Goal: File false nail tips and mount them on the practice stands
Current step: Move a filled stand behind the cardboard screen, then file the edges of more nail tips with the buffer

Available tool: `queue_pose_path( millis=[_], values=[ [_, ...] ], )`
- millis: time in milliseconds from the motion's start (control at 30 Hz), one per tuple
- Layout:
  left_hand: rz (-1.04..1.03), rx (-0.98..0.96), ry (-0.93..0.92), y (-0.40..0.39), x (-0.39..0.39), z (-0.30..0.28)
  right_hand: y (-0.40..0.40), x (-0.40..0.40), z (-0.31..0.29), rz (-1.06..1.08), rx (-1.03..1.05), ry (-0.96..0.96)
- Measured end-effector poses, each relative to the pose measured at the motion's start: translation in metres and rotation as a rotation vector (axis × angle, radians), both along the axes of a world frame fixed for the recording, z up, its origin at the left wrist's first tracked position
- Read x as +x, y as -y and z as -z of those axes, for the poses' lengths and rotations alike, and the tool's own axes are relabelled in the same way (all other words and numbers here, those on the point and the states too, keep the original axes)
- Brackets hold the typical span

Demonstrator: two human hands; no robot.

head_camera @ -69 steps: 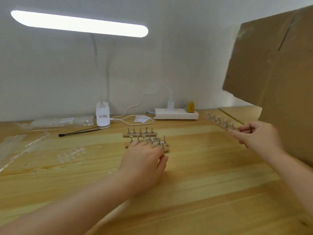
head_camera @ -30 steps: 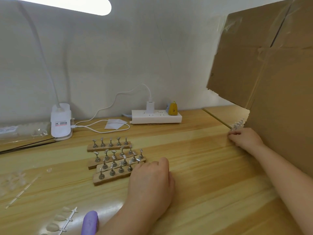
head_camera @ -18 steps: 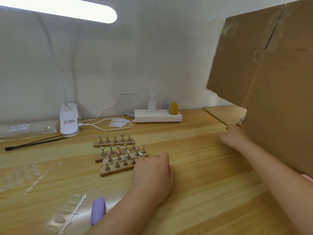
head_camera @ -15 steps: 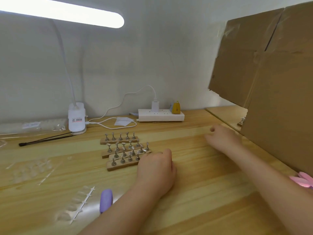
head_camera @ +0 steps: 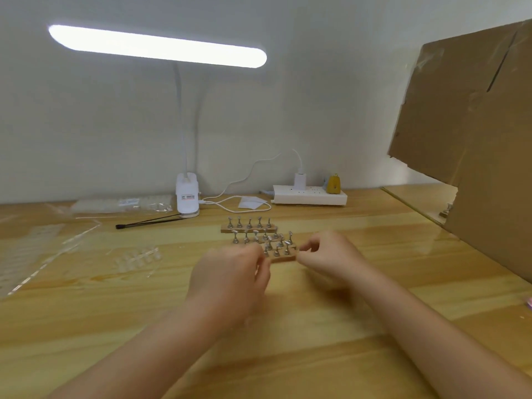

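Setup step: both hands, left and right, pinch the nearest stand's ends. Next up, line it up, then grab tips.

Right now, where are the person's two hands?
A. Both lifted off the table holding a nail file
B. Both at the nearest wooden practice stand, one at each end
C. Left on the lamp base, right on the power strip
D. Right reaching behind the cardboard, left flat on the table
B: the left hand and right hand flank the nearest practice stand, fingers curled at its two ends.
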State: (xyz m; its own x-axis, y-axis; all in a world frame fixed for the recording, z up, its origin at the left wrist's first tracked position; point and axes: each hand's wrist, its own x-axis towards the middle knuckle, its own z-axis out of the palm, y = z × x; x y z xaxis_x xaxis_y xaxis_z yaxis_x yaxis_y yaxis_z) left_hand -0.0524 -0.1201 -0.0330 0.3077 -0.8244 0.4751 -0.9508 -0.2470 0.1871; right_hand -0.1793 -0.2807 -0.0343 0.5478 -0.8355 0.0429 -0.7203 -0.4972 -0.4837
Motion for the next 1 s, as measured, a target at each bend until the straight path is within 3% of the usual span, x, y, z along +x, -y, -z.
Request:
queue_pose_path(
  millis=[100, 233, 500, 667, 733, 800, 867, 1000],
  values=[
    [-0.174, 0.026, -0.154, -0.017, 0.039, 0.003, -0.005, 0.003, 0.01, -0.035, -0.074, -0.018],
    [-0.104, 0.026, -0.505, -0.021, 0.058, 0.011, -0.005, 0.005, 0.019, -0.066, -0.161, 0.01],
    [0.009, -0.016, -0.442, -0.021, 0.059, 0.024, -0.014, 0.003, 0.029, -0.161, -0.27, 0.089],
    [-0.08, -0.075, -0.453, -0.03, 0.058, 0.017, -0.027, 0.0, 0.027, -0.207, -0.302, 0.138],
    [-0.197, 0.057, -0.384, -0.034, 0.062, 0.006, -0.03, 0.001, 0.026, -0.214, -0.302, 0.13],
    [-0.301, 0.324, -0.193, -0.038, 0.066, -0.004, -0.033, 0.001, 0.025, -0.224, -0.311, 0.099],
    [-0.329, 0.506, -0.117, -0.041, 0.065, -0.01, -0.034, 0.001, 0.025, -0.233, -0.323, 0.054],
    [-0.301, 0.556, -0.163, -0.042, 0.059, -0.01, -0.034, 0.0, 0.024, -0.224, -0.322, 0.055]
  ],
)
